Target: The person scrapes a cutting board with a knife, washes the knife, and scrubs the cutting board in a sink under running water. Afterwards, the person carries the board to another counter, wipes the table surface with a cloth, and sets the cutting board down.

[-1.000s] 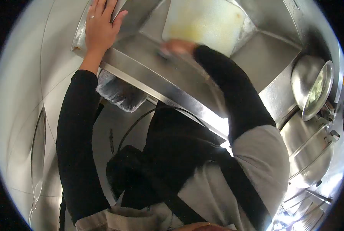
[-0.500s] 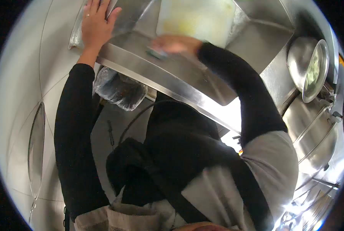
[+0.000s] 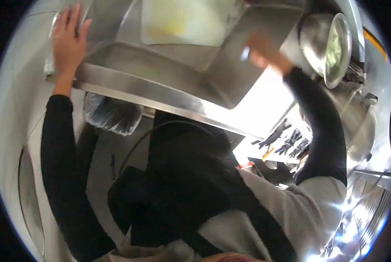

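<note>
My left hand (image 3: 69, 47) lies flat with spread fingers on the left rim of a steel sink (image 3: 160, 94). Over the sink's right side, my right hand (image 3: 265, 54) is blurred, its fingers closed round something small. A whitish-blue end (image 3: 245, 53) of that item sticks out on the left of the fingers; the rest is hidden. A white cutting board (image 3: 186, 22) with yellowish stains rests in the sink, apart from both hands.
Right of the sink stands a steel bowl (image 3: 311, 43) beside a tilted one with pale green pieces (image 3: 334, 50). A large steel pot (image 3: 357, 122) is below them. Dark-handled utensils (image 3: 287, 139) lie beneath the counter's right end. A plastic-covered bin (image 3: 112, 114) is under the front edge.
My right hand has swept from the sink's front wall near the board to the right side, still closed round the small item. My left hand stays on the rim while the view has shifted.
</note>
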